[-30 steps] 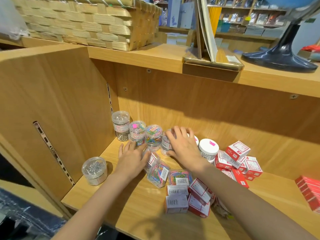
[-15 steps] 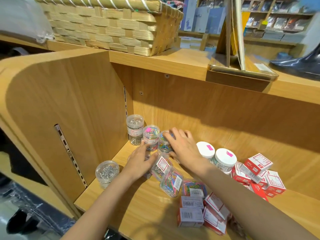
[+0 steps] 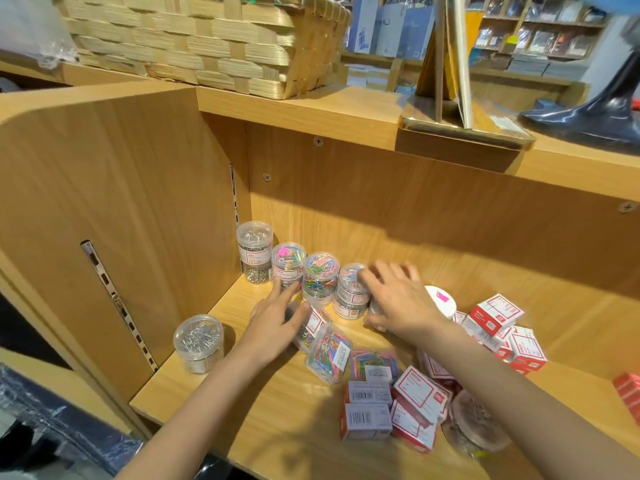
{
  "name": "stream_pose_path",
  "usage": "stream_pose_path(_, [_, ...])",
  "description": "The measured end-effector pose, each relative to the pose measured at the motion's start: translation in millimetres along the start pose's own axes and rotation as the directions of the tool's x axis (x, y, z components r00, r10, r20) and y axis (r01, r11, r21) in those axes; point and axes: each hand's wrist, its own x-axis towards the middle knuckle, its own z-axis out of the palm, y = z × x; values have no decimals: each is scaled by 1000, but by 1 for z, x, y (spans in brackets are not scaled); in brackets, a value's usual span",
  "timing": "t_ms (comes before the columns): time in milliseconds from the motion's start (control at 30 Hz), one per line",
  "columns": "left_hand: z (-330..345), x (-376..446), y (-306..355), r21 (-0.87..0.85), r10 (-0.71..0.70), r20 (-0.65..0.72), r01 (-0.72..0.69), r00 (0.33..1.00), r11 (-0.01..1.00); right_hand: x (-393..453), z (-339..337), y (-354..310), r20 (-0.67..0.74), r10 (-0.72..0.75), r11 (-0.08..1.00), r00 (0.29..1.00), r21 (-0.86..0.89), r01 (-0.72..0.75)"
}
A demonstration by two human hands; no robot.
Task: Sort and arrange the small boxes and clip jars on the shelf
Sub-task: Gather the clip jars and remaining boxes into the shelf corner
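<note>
The shelf (image 3: 214,403) carries a row of clear clip jars (image 3: 320,277) along its back wall, just beyond the fingertips, seemingly lined up so their contents show; the left hand (image 3: 275,318) reaches in with fingers (image 3: 282,293) nearly straight, touching a jar of coloured clips and gripping nothing, while the right hand (image 3: 401,301) curls its fingers (image 3: 372,280) over a jar at the row's end, thumb low, probably to slide it into line. Red-and-white small boxes (image 3: 420,405) lie jumbled behind and right of the right-hand fingers, unsorted; barcodes show, but the label print is too small to read.
</note>
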Motion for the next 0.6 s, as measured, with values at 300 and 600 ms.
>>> stream_pose_path(300, [3, -7, -5, 88, 73, -106, -64, 992, 994, -3, 4, -1, -77, 39, 998, 996, 43, -36])
stream_pose_path(600, [19, -22, 13, 213, 228, -156, -192, 961, 958, -30, 5, 11, 31, 160, 979, 987, -134, -154])
